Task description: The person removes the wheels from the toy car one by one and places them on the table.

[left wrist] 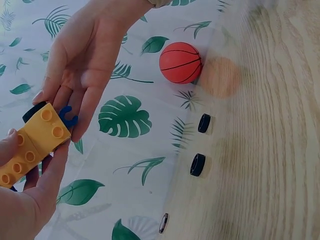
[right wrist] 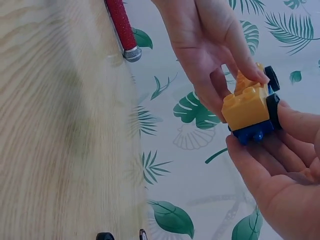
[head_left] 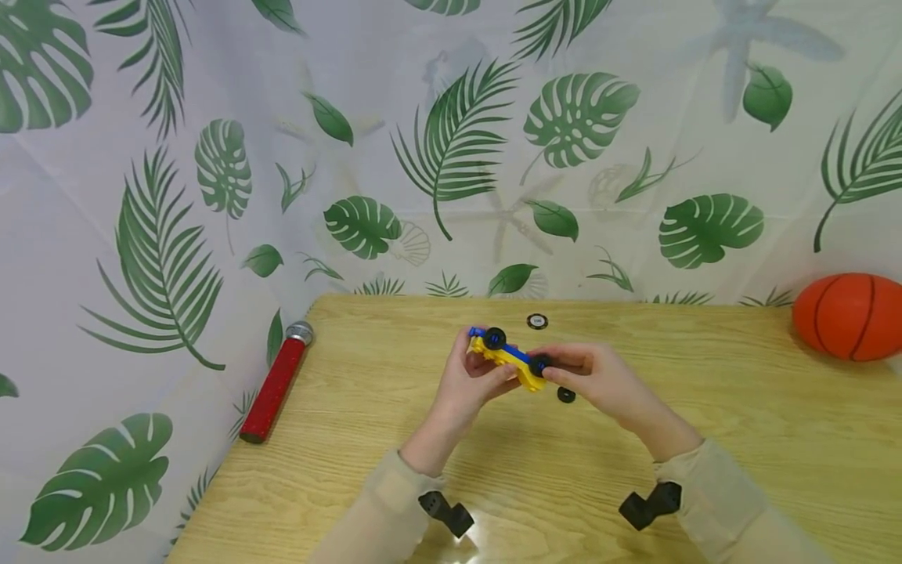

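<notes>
A toy car (head_left: pixel 517 356) with a studded yellow body, blue base and black wheels is held tilted on its side above the table. My left hand (head_left: pixel 465 384) grips the yellow body, its thumb on the studs in the left wrist view. At the car's other end, my right hand (head_left: pixel 599 380) pinches a black wheel (right wrist: pixel 273 111) on the blue base, with the thumb against the tyre. A blue hook (left wrist: pixel 68 116) sticks out from that end. Below the right hand lies a loose black wheel (head_left: pixel 566 395); a second loose wheel (left wrist: pixel 204 123) appears only in the left wrist view.
A round chip (head_left: pixel 538 321) lies near the back edge of the wooden table (head_left: pixel 775 439). To the left is a red microphone (head_left: pixel 276 384); an orange toy basketball (head_left: pixel 849 317) sits at the back right. A leaf-patterned cloth (head_left: pixel 451 157) hangs behind the table.
</notes>
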A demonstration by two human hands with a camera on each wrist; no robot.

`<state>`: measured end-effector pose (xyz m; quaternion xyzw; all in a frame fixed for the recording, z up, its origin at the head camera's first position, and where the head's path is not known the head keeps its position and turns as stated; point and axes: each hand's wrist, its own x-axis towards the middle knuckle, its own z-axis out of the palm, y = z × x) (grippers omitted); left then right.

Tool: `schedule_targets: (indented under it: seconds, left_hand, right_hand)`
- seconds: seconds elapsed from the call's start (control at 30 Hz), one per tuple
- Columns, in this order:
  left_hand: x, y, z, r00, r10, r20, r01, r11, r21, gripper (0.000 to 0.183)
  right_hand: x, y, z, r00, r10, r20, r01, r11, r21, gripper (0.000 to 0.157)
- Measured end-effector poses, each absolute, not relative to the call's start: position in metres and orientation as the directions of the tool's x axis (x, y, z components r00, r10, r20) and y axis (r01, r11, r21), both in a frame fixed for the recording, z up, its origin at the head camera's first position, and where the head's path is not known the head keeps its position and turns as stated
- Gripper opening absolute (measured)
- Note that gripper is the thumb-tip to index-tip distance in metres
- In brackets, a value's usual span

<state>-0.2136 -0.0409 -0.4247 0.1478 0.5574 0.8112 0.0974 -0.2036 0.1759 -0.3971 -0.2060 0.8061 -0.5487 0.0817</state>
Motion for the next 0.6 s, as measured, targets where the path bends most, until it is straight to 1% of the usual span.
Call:
schedule_targets:
  seconds: [0.17,0.27,0.4,0.5,0.6]
  left_hand:
    - [-0.2136,-0.0403,-0.4230,-0.934,0.331,0.135,0.019,-0.331,0.944,0.054]
    - [-0.2125,-0.0399,-0.4215,-0.932,0.343,0.117,0.003,-0.314,0.949,0.056]
    - [-0.2114,-0.0398,-0.4197,-0.925,0.365,0.102,-0.013,-0.299,0.954,0.058]
    - [-0.2114,-0.0402,-0.4196,-0.918,0.384,0.104,-0.010,-0.283,0.959,0.058]
    - [-0.2117,-0.0408,-0.4209,-0.909,0.405,0.099,-0.013,-0.264,0.964,0.058]
  right_hand:
    - [-0.2009,0.1751,-0.3962,-0.907,-0.404,0.116,-0.278,0.370,-0.886,0.039]
    - [-0.1997,0.1753,-0.3953,-0.913,-0.389,0.122,-0.296,0.427,-0.855,0.036]
    - [-0.1995,0.1753,-0.3945,-0.917,-0.374,0.137,-0.325,0.506,-0.799,0.026]
    - [-0.1999,0.1750,-0.3939,-0.909,-0.385,0.162,-0.363,0.534,-0.764,0.017]
    - [-0.2002,0.1754,-0.3950,-0.885,-0.428,0.184,-0.418,0.555,-0.719,0.015]
